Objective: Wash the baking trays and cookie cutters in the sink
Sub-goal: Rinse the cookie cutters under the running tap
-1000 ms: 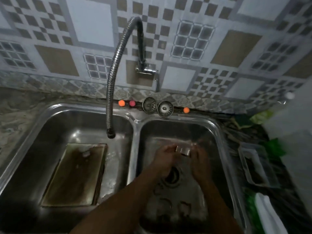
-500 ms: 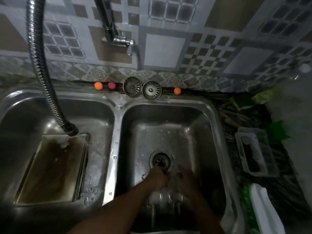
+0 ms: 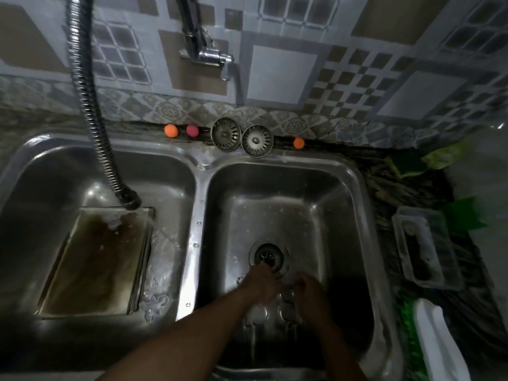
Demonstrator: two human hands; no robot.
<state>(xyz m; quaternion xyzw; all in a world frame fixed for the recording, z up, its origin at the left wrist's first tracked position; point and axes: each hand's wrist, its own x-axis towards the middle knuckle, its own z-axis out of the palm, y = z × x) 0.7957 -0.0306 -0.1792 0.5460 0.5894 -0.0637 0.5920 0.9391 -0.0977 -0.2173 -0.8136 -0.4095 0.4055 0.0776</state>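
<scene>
cookie cutters point(image 3: 287, 313) beside left hand point(image 3: 261, 283), right hand point(image 3: 309, 294) | grips: cannot tell

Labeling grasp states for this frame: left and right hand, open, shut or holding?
Left hand: by the drain in the right basin; cannot be told, too dark and blurred.
Right hand: beside it, fingers look curled; holding anything cannot be told.

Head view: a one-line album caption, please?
Left hand and right hand work beside the sink drain while the hose wets a stained baking tray.
</scene>
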